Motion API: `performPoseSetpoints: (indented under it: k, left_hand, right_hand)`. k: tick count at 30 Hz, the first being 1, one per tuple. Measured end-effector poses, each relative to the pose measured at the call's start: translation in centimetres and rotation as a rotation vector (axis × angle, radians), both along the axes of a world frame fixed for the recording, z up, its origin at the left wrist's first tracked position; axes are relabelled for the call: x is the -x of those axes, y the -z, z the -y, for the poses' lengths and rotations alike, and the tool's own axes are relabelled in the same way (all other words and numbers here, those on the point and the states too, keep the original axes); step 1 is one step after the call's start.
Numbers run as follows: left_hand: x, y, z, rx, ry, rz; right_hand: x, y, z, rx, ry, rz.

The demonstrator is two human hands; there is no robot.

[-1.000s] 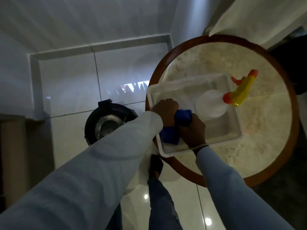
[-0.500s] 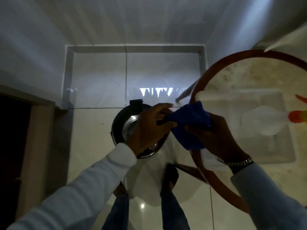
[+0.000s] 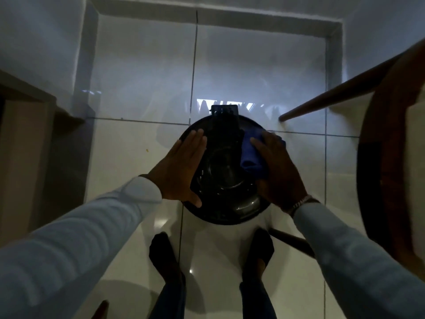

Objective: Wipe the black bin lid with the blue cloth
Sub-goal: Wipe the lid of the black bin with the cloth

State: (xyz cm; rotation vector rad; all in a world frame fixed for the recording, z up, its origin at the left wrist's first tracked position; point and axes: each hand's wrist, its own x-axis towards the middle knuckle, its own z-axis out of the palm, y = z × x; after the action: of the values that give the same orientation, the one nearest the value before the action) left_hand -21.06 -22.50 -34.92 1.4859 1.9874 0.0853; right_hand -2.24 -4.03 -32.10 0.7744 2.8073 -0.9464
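The round black bin lid (image 3: pixel 224 180) lies below me on the tiled floor, glossy, with a hinge block at its far edge. My left hand (image 3: pixel 181 168) rests flat on the lid's left rim, fingers straight and together, holding nothing. My right hand (image 3: pixel 276 169) presses the blue cloth (image 3: pixel 249 155) onto the right side of the lid. Part of the cloth is hidden under the palm.
A round wooden table's rim (image 3: pixel 377 157) fills the right edge, with one leg (image 3: pixel 345 93) slanting in above the bin and another (image 3: pixel 292 240) below it. My two feet (image 3: pixel 167 256) stand just behind the bin. A wooden door frame (image 3: pixel 20 139) is at the left.
Both hands came down from the table's tray to the bin. The view swung left and down, so the tray and spray bottle left the frame. The cloth went from held between both hands to pressed on the lid.
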Motion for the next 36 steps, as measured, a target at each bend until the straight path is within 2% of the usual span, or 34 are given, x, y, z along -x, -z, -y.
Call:
performPoseSetpoints:
  k: [2,4,6,8,10,12,16,23,26,30,36]
  left_hand:
    - [0.0,0.7,-0.3,-0.043,0.010,0.001]
    - [0.3,1.3,-0.5,-0.063,0.021,0.014]
    - [0.6,1.3,-0.5,-0.080,0.025,0.028]
    - [0.9,1.4,-0.4,-0.087,0.014,0.046]
    - [0.9,1.5,-0.5,-0.085,0.001,0.062]
    - [0.8,1.4,-0.5,-0.074,-0.003,0.073]
    - [0.9,1.5,-0.6,-0.069,0.008,0.067]
    - [1.0,1.5,-0.6,-0.077,0.018,0.053]
    - [0.9,1.6,-0.5,-0.069,0.002,0.050]
    - [0.9,1.4,-0.6,-0.069,0.004,0.045]
    - [0.9,1.6,-0.5,-0.069,0.024,0.037]
  right_hand:
    - [-1.2,1.1,1.4,0.068,-0.004,-0.003]
    - [-0.5,1.8,1.8,0.084,0.086,-0.024]
    - [1.4,2.1,1.7,0.008,0.168,-0.005]
    - [2.8,3.0,1.7,-0.159,0.157,0.030]
    - [1.8,3.9,2.5,-0.237,0.169,0.006]
    - [-0.5,4.6,4.3,-0.235,0.200,-0.027]
    - [-3.9,5.3,7.1,-0.302,0.129,-0.015]
    - [2.0,5.3,3.5,-0.317,0.246,-0.060]
    - [0.3,5.4,6.1,-0.311,0.304,-0.030]
    - [-4.2,5.9,11.5,-0.331,0.186,0.082]
    - [-0.4,5.7,7.2,-0.415,0.091,0.006]
